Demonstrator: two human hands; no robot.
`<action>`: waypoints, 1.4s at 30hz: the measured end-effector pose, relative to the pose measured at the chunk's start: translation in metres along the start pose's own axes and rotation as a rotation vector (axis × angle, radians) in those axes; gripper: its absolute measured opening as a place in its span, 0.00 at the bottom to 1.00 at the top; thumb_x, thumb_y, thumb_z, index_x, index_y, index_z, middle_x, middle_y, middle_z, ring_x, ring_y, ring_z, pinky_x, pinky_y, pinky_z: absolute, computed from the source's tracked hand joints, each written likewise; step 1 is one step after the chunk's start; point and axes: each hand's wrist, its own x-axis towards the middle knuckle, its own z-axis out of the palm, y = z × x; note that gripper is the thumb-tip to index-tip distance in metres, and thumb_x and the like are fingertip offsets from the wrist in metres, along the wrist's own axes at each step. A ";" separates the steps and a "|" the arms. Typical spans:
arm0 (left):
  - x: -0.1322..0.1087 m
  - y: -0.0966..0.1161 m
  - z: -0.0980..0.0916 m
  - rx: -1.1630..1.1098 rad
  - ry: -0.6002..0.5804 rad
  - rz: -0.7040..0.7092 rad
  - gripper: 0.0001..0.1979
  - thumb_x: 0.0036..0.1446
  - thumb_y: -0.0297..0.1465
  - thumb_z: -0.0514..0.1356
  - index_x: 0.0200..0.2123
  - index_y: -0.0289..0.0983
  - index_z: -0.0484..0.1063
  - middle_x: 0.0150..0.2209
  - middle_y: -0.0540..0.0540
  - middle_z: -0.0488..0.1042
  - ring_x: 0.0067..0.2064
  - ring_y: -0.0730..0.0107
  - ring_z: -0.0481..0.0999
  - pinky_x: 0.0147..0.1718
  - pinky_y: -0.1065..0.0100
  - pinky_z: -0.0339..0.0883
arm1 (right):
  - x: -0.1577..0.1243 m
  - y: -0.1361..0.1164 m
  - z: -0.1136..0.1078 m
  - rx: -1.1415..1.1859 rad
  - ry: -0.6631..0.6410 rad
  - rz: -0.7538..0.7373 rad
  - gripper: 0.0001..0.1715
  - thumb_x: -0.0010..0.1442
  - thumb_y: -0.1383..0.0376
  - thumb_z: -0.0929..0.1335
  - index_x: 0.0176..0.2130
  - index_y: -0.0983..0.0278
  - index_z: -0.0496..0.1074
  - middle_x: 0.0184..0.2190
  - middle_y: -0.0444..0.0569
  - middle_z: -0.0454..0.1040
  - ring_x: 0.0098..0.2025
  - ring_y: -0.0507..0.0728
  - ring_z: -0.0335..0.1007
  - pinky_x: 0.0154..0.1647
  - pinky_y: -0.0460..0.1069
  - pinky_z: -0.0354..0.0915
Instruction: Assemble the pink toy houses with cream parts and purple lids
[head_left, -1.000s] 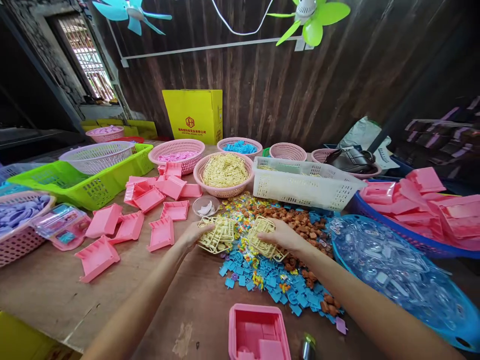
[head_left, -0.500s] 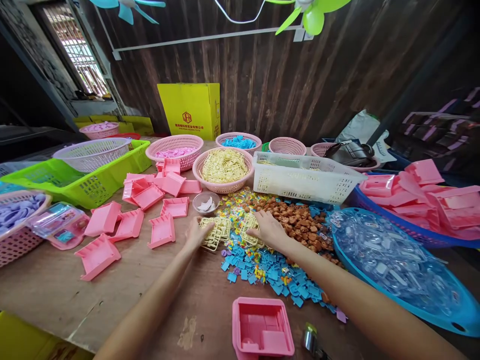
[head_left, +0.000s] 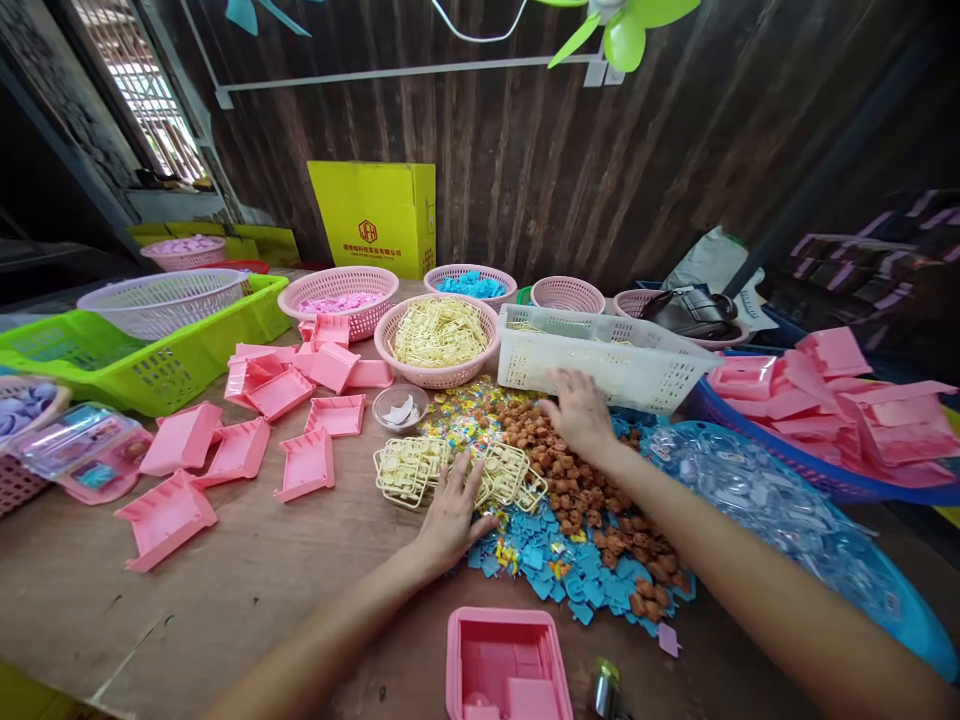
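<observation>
My left hand (head_left: 452,515) lies with its fingers spread over the cream plastic part frames (head_left: 411,470) and the small pieces beside them. Another bunch of cream frames (head_left: 513,476) shows just right of its fingertips. My right hand (head_left: 581,418) reaches above the brown plastic pieces (head_left: 559,470), fingers stretched toward the side of the white basket (head_left: 600,360); whether it touches the basket I cannot tell. Neither hand holds anything that I can see. Flat blue pieces (head_left: 577,575) and tiny yellow, mixed-colour bits (head_left: 469,415) lie around the piles.
Nearest me stands a pink tray-like case (head_left: 457,665) beside a small metal cylinder (head_left: 605,688). Pink open boxes (head_left: 307,462) lie at left. A small clear bowl (head_left: 388,420) and a basket of cream parts (head_left: 379,345) stand behind. Blue trays (head_left: 919,620) fill the right.
My left hand has moved right, off the left cream frames and onto the middle. My right hand has let go of the right cream frames and moved up and right toward the white basket.
</observation>
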 end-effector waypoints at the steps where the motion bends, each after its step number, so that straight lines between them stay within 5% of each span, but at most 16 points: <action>1: 0.000 -0.001 0.001 -0.043 0.014 -0.008 0.46 0.52 0.34 0.62 0.64 0.43 0.33 0.66 0.35 0.44 0.67 0.52 0.42 0.62 0.45 0.42 | 0.010 0.016 -0.003 -0.044 0.039 0.031 0.27 0.59 0.62 0.62 0.56 0.70 0.61 0.56 0.63 0.62 0.55 0.68 0.55 0.49 0.60 0.57; 5: -0.004 -0.005 -0.002 -0.191 0.092 -0.067 0.56 0.47 0.32 0.66 0.64 0.45 0.24 0.67 0.37 0.40 0.67 0.53 0.39 0.63 0.49 0.44 | 0.037 0.071 -0.008 -0.166 0.044 0.039 0.28 0.55 0.68 0.64 0.56 0.67 0.60 0.55 0.62 0.64 0.55 0.68 0.56 0.50 0.60 0.55; 8: -0.009 -0.008 -0.003 -0.215 0.119 -0.095 0.55 0.47 0.31 0.66 0.64 0.45 0.25 0.67 0.37 0.38 0.67 0.52 0.39 0.62 0.49 0.46 | 0.038 0.086 -0.005 -0.206 -0.023 0.020 0.21 0.54 0.70 0.64 0.50 0.67 0.65 0.47 0.60 0.69 0.48 0.66 0.61 0.46 0.57 0.57; 13: -0.013 -0.016 0.004 -0.173 0.115 -0.056 0.38 0.55 0.29 0.58 0.64 0.44 0.41 0.66 0.38 0.46 0.66 0.55 0.47 0.61 0.52 0.52 | 0.022 0.086 0.006 -0.185 -0.058 0.007 0.15 0.54 0.70 0.63 0.43 0.66 0.69 0.40 0.57 0.71 0.43 0.64 0.63 0.42 0.55 0.57; 18: -0.011 -0.017 0.002 -0.211 0.150 -0.058 0.25 0.61 0.32 0.51 0.61 0.40 0.53 0.63 0.39 0.55 0.64 0.60 0.54 0.60 0.56 0.55 | 0.017 0.086 0.003 -0.161 -0.004 0.023 0.25 0.54 0.68 0.63 0.52 0.71 0.62 0.45 0.62 0.69 0.48 0.66 0.61 0.48 0.58 0.55; 23: -0.009 -0.011 -0.009 -0.337 0.238 -0.127 0.21 0.63 0.35 0.47 0.57 0.38 0.60 0.59 0.39 0.62 0.61 0.63 0.60 0.60 0.55 0.55 | 0.006 0.040 -0.012 -0.036 0.058 0.040 0.28 0.58 0.67 0.60 0.57 0.72 0.58 0.53 0.66 0.63 0.54 0.69 0.56 0.51 0.61 0.54; 26: -0.009 -0.008 -0.013 -0.426 0.320 -0.215 0.20 0.63 0.36 0.46 0.55 0.37 0.63 0.57 0.40 0.65 0.60 0.62 0.61 0.61 0.53 0.52 | -0.013 -0.008 -0.010 0.137 -0.194 -0.220 0.23 0.60 0.62 0.62 0.54 0.65 0.64 0.51 0.58 0.68 0.52 0.65 0.59 0.52 0.59 0.55; 30: -0.012 -0.005 -0.017 -0.538 0.430 -0.362 0.21 0.62 0.38 0.47 0.54 0.35 0.64 0.56 0.39 0.67 0.60 0.60 0.61 0.61 0.52 0.52 | -0.029 -0.048 0.007 0.295 -0.525 -0.529 0.36 0.50 0.61 0.71 0.57 0.59 0.61 0.56 0.54 0.64 0.57 0.64 0.55 0.54 0.59 0.54; 35: -0.025 -0.002 -0.024 -0.574 0.508 -0.392 0.21 0.63 0.39 0.45 0.54 0.37 0.64 0.54 0.42 0.69 0.60 0.62 0.62 0.59 0.56 0.56 | -0.017 -0.044 0.018 0.706 -0.514 -0.302 0.24 0.40 0.72 0.72 0.40 0.63 0.71 0.41 0.51 0.70 0.46 0.60 0.62 0.50 0.54 0.58; 42: -0.040 -0.003 -0.020 -0.309 0.345 0.062 0.20 0.63 0.28 0.45 0.57 0.39 0.60 0.57 0.40 0.65 0.59 0.65 0.64 0.58 0.60 0.61 | -0.003 -0.023 0.025 0.943 -0.393 0.079 0.09 0.49 0.60 0.65 0.30 0.62 0.63 0.26 0.42 0.67 0.29 0.53 0.64 0.32 0.48 0.61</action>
